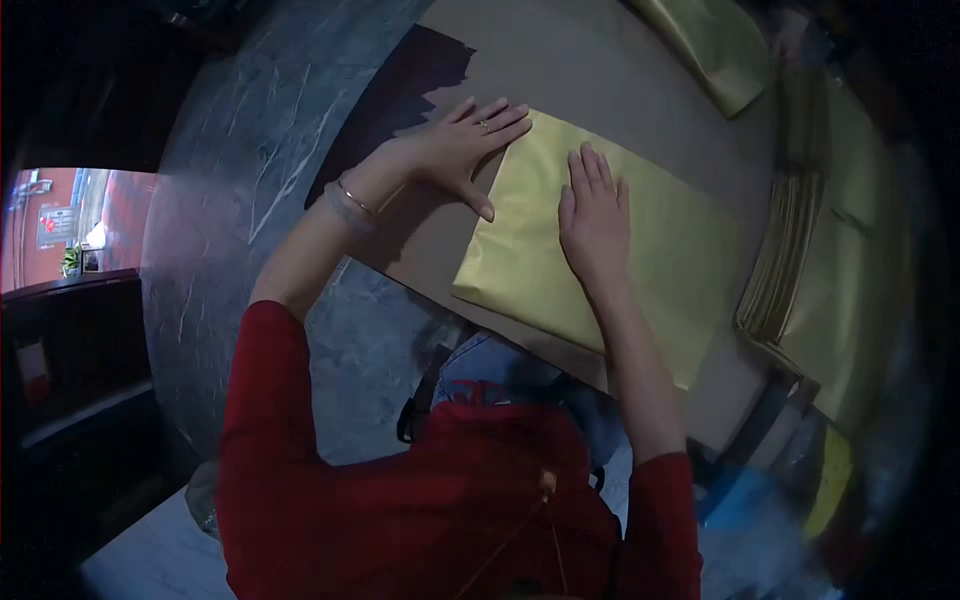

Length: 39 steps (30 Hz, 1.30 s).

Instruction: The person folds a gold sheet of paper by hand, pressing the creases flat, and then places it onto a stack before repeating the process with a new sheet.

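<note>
We press the gold sheet (660,260) flat on the brown card (600,70) covering the bench (250,130). Our left hand (455,150) is at its top corner and our right hand (592,220) mid-sheet. Each grip is open, palms down, holding nothing. Even, spread-finger pressure should smooth it best, we judge.

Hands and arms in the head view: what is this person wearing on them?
Both arms wear red sleeves that end near the elbow, left sleeve and right sleeve. The left hand has a thin ring on one finger and slim bracelets at the wrist. The right hand shows no jewellery.
</note>
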Motion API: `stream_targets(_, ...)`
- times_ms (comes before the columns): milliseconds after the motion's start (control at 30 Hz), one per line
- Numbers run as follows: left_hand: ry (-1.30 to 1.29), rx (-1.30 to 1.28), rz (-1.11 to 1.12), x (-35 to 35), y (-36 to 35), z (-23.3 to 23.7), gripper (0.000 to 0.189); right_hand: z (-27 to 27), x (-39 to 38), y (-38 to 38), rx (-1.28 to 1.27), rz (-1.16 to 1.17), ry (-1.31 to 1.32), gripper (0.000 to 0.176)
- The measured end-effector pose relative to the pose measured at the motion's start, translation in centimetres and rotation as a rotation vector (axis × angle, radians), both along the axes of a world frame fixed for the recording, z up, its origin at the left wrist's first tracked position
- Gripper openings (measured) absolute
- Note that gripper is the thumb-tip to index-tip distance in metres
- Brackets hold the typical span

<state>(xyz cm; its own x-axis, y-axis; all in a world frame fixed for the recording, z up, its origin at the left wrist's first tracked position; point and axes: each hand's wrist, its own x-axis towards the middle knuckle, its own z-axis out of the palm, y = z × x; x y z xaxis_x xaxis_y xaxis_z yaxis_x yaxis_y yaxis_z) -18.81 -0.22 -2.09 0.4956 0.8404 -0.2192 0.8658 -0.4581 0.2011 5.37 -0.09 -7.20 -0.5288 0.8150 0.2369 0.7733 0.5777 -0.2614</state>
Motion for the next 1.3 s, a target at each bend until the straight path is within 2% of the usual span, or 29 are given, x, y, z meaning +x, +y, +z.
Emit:
stream_targets(233,-0.011,-0.015,0.041,0.2,-0.1,-0.6,0.129,-0.1,-0.3,-0.5,0.048,-0.006,-0.013,0.045)
stream_targets(533,0.029,0.002,0.066,0.7,-0.4,-0.3,0.130,2.3,0.6,-7.7,-0.149,0.309,-0.039,0.051)
stream_targets(733,0.076,-0.025,0.066,1.1,0.2,-0.1,0.129,2.7,1.1,-9.2,-0.203,0.628,-0.060,0.050)
stream_targets(933,0.117,-0.013,0.074,1.3,0.1,0.0,0.129,2.8,-1.0,-8.3,-0.208,0.501,0.019,0.052)
stream_targets(1167,0.136,-0.043,0.076,1.5,0.2,0.1,0.130,2.9,0.2,-9.2,-0.198,0.725,-0.089,0.048)
stream_targets(1300,0.143,-0.014,0.051,1.6,0.2,0.2,0.129,2.3,0.7,-9.7,-0.177,0.770,-0.079,0.049)
